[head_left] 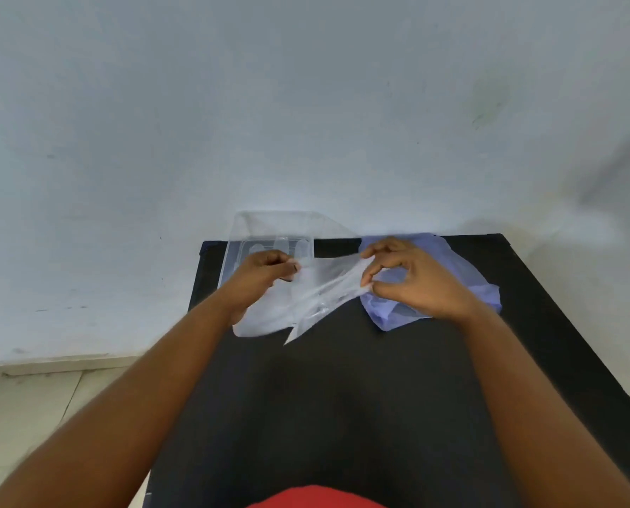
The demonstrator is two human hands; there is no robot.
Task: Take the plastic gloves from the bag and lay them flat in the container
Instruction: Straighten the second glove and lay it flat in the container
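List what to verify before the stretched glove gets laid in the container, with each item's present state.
1. Left hand grips the plastic glove: ok.
2. Right hand pinches its other end: ok.
3. Glove flat, unwrinkled: not ok, creased and twisted.
4. Clear container open, within reach: ok.
5. Glove clear of the blue bag: cannot tell.
6. Gloves already inside lying flat: cannot tell.
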